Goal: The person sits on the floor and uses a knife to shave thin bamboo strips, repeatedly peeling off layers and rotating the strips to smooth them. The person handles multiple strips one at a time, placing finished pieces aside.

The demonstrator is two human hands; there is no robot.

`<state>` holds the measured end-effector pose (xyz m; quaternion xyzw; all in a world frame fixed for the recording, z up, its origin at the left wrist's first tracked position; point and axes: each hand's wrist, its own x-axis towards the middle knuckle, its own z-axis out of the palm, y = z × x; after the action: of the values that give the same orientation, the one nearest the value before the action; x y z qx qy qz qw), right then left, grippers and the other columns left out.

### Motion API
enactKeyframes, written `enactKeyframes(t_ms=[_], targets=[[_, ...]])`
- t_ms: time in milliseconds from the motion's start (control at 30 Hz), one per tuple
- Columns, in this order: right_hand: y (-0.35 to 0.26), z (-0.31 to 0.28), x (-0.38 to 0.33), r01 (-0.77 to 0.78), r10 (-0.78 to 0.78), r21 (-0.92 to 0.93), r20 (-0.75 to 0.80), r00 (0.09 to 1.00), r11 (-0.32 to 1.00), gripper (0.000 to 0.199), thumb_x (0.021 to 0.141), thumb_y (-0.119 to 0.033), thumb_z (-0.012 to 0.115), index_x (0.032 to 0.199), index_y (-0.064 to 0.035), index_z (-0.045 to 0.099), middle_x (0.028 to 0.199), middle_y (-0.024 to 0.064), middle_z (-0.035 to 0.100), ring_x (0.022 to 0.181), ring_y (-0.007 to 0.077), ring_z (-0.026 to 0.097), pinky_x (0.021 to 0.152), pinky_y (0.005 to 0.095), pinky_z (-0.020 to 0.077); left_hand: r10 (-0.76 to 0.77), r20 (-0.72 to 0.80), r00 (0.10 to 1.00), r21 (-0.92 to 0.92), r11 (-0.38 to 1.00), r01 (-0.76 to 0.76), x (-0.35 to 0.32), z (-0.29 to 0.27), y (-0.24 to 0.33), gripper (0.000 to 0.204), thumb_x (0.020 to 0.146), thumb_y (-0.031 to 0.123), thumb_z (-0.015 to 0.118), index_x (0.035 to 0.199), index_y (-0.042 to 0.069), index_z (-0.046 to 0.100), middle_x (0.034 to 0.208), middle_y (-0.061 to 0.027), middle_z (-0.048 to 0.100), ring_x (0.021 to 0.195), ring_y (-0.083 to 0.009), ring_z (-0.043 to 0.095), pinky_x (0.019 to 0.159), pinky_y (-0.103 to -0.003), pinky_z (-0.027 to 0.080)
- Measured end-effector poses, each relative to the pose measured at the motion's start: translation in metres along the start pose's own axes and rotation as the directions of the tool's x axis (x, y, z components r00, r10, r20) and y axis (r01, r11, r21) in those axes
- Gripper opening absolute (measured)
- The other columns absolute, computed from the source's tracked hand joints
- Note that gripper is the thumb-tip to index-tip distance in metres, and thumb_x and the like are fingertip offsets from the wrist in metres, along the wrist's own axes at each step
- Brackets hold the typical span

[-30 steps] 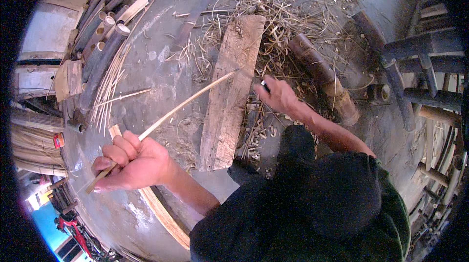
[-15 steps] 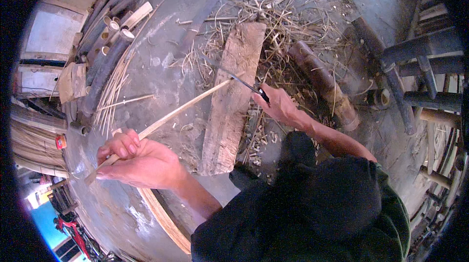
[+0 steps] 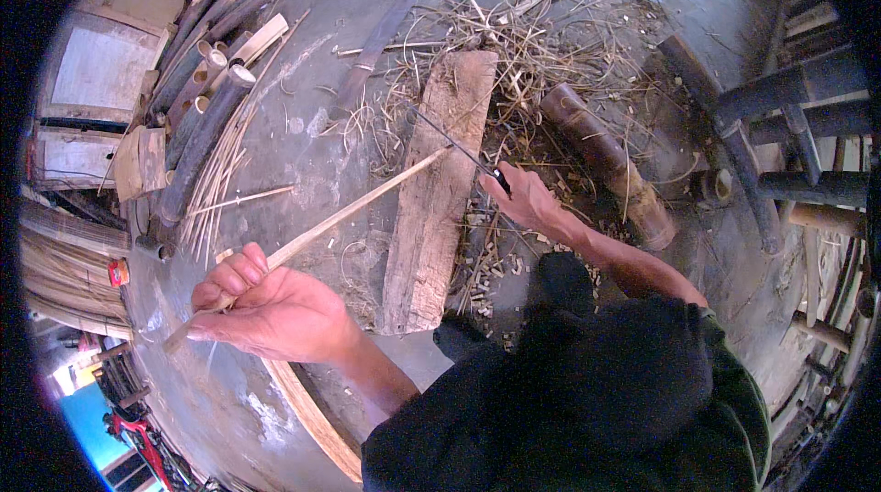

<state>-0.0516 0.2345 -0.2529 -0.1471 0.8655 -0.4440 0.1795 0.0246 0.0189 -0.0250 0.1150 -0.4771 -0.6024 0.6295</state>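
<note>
My left hand (image 3: pixel 271 301) is closed around the near end of a long, pale bamboo strip (image 3: pixel 353 203). The strip slants up to the right, and its far end meets a rough wooden board (image 3: pixel 429 217). My right hand (image 3: pixel 525 198) grips the black handle of a knife (image 3: pixel 459 145). Its thin dark blade crosses over the board at the strip's far end, pointing up and left. Whether the edge cuts into the strip is too small to tell. Part of the handle is hidden by my fingers.
Curled shavings (image 3: pixel 541 42) lie heaped beyond the board, with small cut bits (image 3: pixel 496 262) to its right. A thick bamboo piece (image 3: pixel 610 166) rests right of it. Thin sticks (image 3: pixel 220 184) and bamboo poles (image 3: pixel 197 116) are at the left. A bamboo frame (image 3: pixel 789 93) stands at the right.
The bamboo strip and my left hand have shifted slightly to the right. The knife blade has turned a little steeper over the board, and my right hand has moved slightly.
</note>
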Motion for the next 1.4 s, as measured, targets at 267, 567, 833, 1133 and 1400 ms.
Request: enactKeyframes(t_ms=[267,567,833,1133,1400], targets=[[0.000,-0.004,0.004,-0.038,0.040,-0.046,0.027,0.999,0.998,0.040,0.092,-0.037,0.059,0.091,0.0025,0.056,0.080,0.0283,0.063,0.079,0.0457,0.063,0.067,0.0511,0.0491,-0.001,0.002,1.000,0.075,0.997,0.001,0.003,-0.005,-0.002,0.041,0.102,0.043,0.042,0.073,0.015,0.034,0.063,0.0036,0.024,0.056,-0.0100,0.026,0.056,-0.027,0.027],[0.000,-0.003,0.004,0.035,-0.035,-0.029,0.008,0.999,0.999,0.040,0.092,-0.037,0.057,0.091,0.0023,0.057,0.075,0.0283,0.062,0.074,0.0463,0.064,0.064,0.0515,0.0490,0.025,-0.046,0.999,0.134,0.991,-0.019,0.004,0.005,-0.008,0.040,0.104,0.041,0.039,0.074,0.014,0.033,0.064,0.0025,0.023,0.057,-0.0111,0.025,0.053,-0.028,0.026],[0.015,-0.006,0.003,-0.122,0.125,-0.047,0.065,0.990,0.991,0.046,0.094,-0.041,0.056,0.092,0.0046,0.058,0.079,0.0262,0.065,0.076,0.0421,0.065,0.067,0.0482,0.0491,-0.019,-0.008,1.000,0.119,0.993,0.020,0.001,-0.008,-0.021,0.042,0.100,0.050,0.045,0.094,0.008,0.044,0.073,-0.0036,0.046,0.062,-0.0137,0.041,0.057,-0.027,0.037],[-0.016,-0.022,-0.014,0.239,-0.239,-0.016,-0.135,0.962,0.971,0.038,0.087,-0.025,0.065,0.120,-0.0072,0.058,0.083,0.0174,0.068,0.071,0.0303,0.067,0.066,0.0395,0.0513,-0.515,0.214,0.830,0.363,0.831,0.422,-0.046,-0.073,-0.121,0.040,0.102,0.011,0.043,0.139,0.000,0.032,0.080,-0.0032,0.054,0.066,-0.0117,0.053,0.063,-0.028,0.049],[-0.054,-0.043,0.015,0.432,-0.454,-0.262,-0.028,0.890,0.863,0.043,0.079,-0.013,0.067,0.120,-0.0091,0.056,0.069,0.0148,0.063,0.062,0.0349,0.064,0.059,0.0394,0.0518,-0.904,0.164,0.395,0.252,0.426,0.869,-0.043,-0.113,-0.074,0.032,0.102,0.016,0.045,0.132,0.007,0.050,0.070,0.0033,0.041,0.049,-0.0062,0.037,0.052,-0.027,0.041]])
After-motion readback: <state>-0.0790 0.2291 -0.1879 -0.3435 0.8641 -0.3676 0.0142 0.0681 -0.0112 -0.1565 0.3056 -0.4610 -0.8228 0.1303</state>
